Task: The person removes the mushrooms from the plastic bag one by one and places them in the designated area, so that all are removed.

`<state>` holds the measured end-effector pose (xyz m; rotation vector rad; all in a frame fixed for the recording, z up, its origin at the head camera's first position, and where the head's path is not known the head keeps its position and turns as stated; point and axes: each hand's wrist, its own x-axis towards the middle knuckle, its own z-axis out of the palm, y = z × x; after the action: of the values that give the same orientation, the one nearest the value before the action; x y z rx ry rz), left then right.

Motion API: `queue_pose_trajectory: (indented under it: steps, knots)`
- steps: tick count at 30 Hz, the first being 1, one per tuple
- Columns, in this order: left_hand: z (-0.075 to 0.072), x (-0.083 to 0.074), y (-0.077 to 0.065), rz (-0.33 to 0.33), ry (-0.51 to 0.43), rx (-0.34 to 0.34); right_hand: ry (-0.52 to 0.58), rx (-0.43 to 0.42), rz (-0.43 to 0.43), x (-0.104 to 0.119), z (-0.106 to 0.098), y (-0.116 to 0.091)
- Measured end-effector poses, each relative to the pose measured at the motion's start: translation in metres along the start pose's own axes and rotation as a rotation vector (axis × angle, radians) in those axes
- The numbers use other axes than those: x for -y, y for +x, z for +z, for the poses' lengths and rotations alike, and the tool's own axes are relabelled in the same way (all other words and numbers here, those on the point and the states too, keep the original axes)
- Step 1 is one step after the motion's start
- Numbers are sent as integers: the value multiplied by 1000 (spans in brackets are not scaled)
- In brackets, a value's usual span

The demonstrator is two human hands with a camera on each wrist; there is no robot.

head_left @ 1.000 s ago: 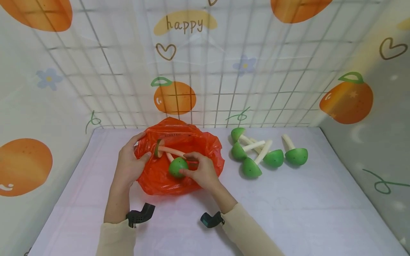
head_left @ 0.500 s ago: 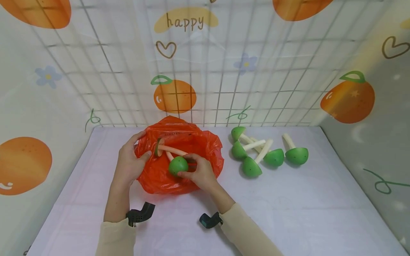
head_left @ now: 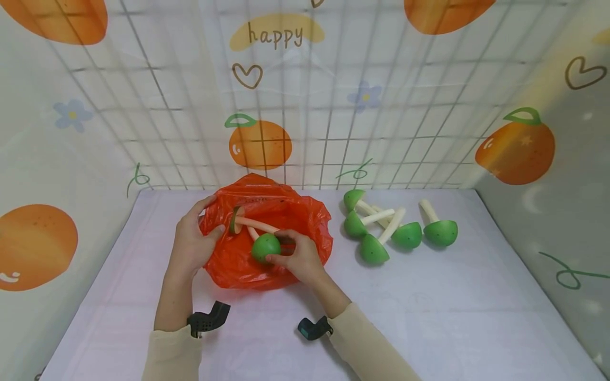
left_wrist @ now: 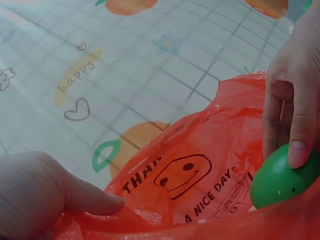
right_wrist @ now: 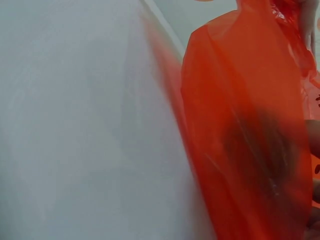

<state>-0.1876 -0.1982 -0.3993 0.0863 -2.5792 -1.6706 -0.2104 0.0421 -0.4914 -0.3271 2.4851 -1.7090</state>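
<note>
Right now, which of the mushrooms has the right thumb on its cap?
The green mushroom in the red bag whose rounded top faces the head camera. The bag's other mushroom shows its cap's underside; five mushrooms lie outside, on the table.

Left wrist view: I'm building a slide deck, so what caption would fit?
Left hand holds a red bag open while the right hand grips a green mushroom inside.

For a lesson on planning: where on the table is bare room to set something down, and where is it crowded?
Bare table lies right of the right sleeve, in front of the five loose mushrooms, and left of the left hand. Crowded: that mushroom cluster, and the bag, with two more mushrooms and the right hand reaching in.
</note>
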Motion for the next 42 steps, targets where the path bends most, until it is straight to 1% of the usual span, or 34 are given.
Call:
queue_pose_trajectory:
  steps: [7,14,18,22,27,29,35,42]
  knots:
    - [1,2,1,-1,-3,-9,2,-1,5,2,-2,0]
    - [0,0,-1,-6,-11,-5,11,-3,-50,12,-8,-3]
    - [0,-1,-1,-3,-6,-10,34,4,-71,18,-11,-5]
    - [0,0,-1,1,-1,-14,66,12,-73,22,-15,-7]
    - [0,-1,-2,7,-1,-13,102,41,-50,28,-21,-9]
    - [1,-1,-2,12,-5,-13,117,53,-50,31,-23,-11]
    - [0,1,-1,34,-11,-15,147,65,-91,41,-35,-14]
    - [0,0,-1,28,0,-10,168,80,-121,54,-50,-20]
